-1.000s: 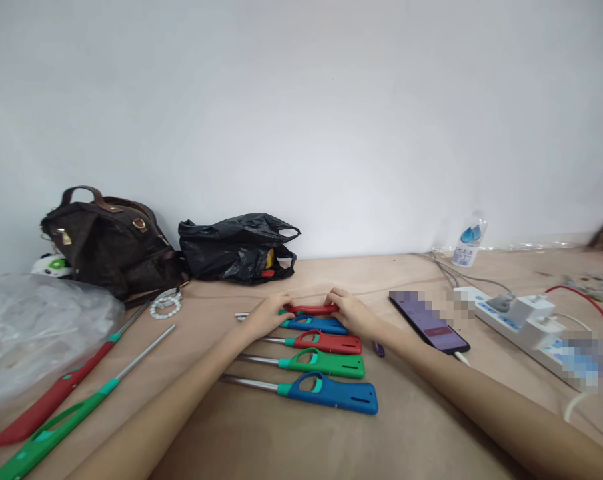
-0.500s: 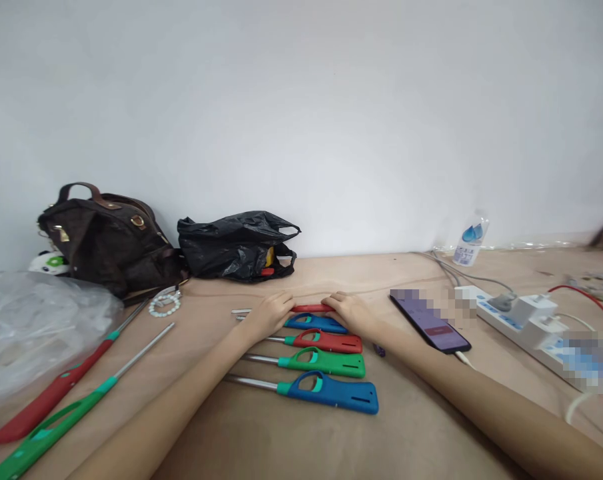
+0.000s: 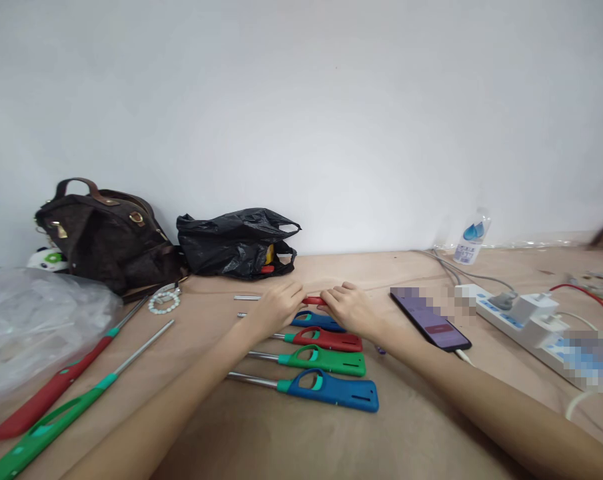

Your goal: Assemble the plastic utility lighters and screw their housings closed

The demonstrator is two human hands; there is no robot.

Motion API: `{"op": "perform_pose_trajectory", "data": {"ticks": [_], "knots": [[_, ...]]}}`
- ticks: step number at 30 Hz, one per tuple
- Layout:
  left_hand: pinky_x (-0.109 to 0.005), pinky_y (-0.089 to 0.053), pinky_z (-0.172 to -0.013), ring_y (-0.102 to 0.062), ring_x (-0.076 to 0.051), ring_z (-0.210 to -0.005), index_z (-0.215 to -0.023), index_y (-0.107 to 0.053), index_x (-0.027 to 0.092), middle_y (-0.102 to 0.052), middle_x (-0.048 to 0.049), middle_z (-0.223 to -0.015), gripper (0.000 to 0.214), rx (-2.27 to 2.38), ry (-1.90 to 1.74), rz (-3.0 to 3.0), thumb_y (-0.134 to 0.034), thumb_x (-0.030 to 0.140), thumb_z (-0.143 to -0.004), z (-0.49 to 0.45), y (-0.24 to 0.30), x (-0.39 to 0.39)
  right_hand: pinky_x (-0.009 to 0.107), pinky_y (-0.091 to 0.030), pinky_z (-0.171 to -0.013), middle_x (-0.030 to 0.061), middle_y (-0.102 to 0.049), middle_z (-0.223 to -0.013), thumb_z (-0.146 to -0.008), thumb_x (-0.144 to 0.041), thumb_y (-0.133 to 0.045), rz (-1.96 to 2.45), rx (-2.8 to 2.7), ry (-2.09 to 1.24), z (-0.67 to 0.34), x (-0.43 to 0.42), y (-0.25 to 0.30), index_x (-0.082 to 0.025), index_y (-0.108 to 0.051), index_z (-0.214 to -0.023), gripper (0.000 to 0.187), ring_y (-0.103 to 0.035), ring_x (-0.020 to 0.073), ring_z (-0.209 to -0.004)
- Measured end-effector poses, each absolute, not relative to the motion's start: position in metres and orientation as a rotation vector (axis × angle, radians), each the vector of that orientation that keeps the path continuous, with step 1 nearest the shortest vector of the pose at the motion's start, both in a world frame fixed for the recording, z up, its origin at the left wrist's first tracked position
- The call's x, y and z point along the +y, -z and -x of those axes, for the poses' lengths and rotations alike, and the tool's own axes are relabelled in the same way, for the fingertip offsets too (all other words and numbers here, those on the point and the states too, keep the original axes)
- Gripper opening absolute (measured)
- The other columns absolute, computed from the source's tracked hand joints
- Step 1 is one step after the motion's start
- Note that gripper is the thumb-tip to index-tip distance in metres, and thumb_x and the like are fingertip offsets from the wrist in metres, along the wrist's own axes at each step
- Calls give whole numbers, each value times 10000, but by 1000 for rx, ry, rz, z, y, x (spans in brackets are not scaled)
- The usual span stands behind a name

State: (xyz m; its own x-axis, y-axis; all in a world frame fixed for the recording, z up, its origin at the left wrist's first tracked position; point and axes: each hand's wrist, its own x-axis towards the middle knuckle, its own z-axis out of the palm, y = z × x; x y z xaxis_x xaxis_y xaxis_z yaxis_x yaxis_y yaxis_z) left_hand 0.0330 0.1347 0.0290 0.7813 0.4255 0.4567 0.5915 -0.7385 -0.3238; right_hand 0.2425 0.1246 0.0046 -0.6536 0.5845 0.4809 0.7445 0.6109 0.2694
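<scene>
My left hand (image 3: pixel 280 308) and my right hand (image 3: pixel 350 310) are closed on a red long-nosed lighter (image 3: pixel 314 301) at the far end of a row. Only a short stretch of its red body shows between them, and its metal nozzle sticks out to the left. Nearer to me lie a blue lighter (image 3: pixel 326 323), partly covered by the hands, a second red lighter (image 3: pixel 341 340), a green lighter (image 3: pixel 341 363) and another blue lighter (image 3: pixel 346 393). All lie roughly parallel, nozzles pointing left.
At the left are a red lighter (image 3: pixel 46 403), a green lighter (image 3: pixel 56 423), clear plastic (image 3: pixel 41 327) and a bead bracelet (image 3: pixel 164 303). A dark handbag (image 3: pixel 116 240) and black plastic bag (image 3: pixel 226 243) stand behind. A phone (image 3: pixel 431 320), power strip (image 3: pixel 526 330) and bottle (image 3: pixel 470 241) are at the right.
My hands have drawn slightly closer together, their fingers curling further round the far red lighter. Less of its red body shows, and it sits a little higher in view.
</scene>
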Motion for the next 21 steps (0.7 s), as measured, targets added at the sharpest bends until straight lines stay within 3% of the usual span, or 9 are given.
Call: {"op": "perform_pose_trajectory", "data": {"ticks": [5, 9, 12, 16, 21], "knots": [[-284, -408, -650, -515, -186, -707, -806, -574, 127, -550, -48, -765, 253, -655, 572, 2468, -422, 228, -981, -33, -31, 136, 308, -337, -655, 60, -658, -745, -998, -293, -368, 995, -2407, 757, -245, 126, -1, -145, -581, -831, 308, -586, 179, -665], [-306, -406, -644, -503, -201, -698, -767, -568, 132, -546, -54, -754, 290, -522, 576, 2403, -407, 237, -985, -33, -32, 136, 319, -365, -663, 84, -667, -843, -967, -365, -443, 903, -2295, 840, -250, 132, 4, -127, -575, -949, 272, -590, 210, -738], [-311, -405, -647, -502, -203, -697, -747, -563, 132, -542, -55, -743, 299, -455, 566, 2372, -403, 218, -985, -33, -32, 137, 325, -389, -669, 102, -657, -880, -963, -295, -460, 847, -2290, 921, -253, 135, 7, -103, -559, -1019, 223, -583, 223, -758], [-310, -405, -642, -504, -202, -695, -762, -568, 128, -540, -54, -736, 294, -433, 567, 2351, -401, 218, -987, -33, -30, 138, 320, -404, -652, 94, -637, -827, -964, -140, -398, 830, -2358, 999, -253, 135, 11, -103, -564, -977, 170, -565, 213, -712], [-309, -402, -638, -509, -199, -695, -754, -561, 134, -544, -54, -742, 317, -439, 550, 2335, -366, 202, -995, -33, -28, 139, 318, -421, -660, 86, -626, -819, -971, -195, -416, 849, -2337, 928, -253, 135, 13, -101, -559, -992, 173, -563, 209, -718]]}}
